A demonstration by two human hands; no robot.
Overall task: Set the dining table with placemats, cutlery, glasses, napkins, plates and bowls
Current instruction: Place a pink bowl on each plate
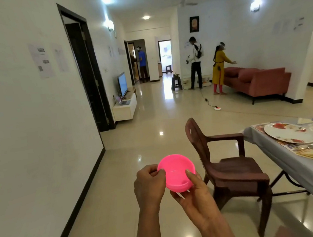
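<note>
While the left hand (149,185) pinches the rim of the pink bowl (176,172) and the right hand (194,195) grips it from underneath, well apart from the table (304,175), bowl-placing seems in hand, calling for a carry over to a setting.

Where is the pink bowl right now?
In the head view, the round pink plastic bowl is low in the middle, held between the left hand and right hand, just left of the brown plastic chair.

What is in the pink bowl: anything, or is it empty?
Empty. The bowl faces the camera and only its bare pink inside shows. The left hand pinches its rim and the right hand holds it from below.
</note>
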